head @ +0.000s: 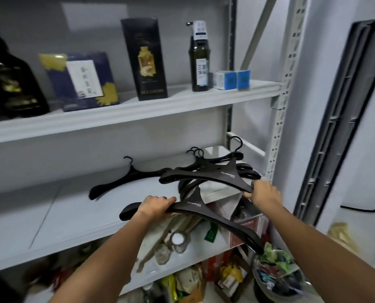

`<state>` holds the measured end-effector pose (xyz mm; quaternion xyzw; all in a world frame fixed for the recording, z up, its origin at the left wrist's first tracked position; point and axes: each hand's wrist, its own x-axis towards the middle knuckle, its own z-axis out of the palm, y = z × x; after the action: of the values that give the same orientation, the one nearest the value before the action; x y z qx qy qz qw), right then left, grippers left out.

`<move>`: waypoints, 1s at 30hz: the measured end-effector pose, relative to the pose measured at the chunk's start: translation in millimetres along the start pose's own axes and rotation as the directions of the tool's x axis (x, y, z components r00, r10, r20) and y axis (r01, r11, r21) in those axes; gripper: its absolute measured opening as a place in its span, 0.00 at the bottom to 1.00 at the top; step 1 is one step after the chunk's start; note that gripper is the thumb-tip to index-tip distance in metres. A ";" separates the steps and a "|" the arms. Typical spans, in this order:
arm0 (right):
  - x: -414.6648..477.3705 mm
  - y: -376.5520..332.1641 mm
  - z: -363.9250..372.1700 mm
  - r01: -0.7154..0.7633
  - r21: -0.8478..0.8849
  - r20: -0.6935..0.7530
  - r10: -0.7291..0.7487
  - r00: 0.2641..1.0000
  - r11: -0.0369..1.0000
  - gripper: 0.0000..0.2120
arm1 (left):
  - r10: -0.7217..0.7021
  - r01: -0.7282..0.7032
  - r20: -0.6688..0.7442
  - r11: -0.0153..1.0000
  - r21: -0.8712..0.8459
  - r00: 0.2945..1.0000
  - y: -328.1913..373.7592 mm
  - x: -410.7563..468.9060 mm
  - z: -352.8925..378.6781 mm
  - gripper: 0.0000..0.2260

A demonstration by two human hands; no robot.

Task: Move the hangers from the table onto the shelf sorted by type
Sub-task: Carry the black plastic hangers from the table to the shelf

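Each hand grips a wide black hanger, the left hand holding the near hanger, the right hand holding the far hanger over the hanger pile on the middle shelf.

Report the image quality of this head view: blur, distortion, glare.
Head view: wide-angle bending bows the upper shelf edge and leans the upright post; the black bag at far left and the clutter below are smeared; the hangers in the left hand and right hand stay fairly sharp; lighting is flat, no strong glare.
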<state>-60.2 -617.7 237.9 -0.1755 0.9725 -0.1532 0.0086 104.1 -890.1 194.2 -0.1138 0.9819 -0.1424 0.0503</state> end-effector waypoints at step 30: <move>77.2 -186.7 89.0 0.011 0.082 0.074 -0.017 0.997 0.997 0.17 | -0.314 0.319 0.059 0.931 -0.178 0.948 -211.0 17.9 122.2 0.19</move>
<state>-63.1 -837.0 212.1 -0.1873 0.9632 -0.1859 0.0511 146.9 -1124.1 137.8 -0.2767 0.9589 -0.0552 0.0304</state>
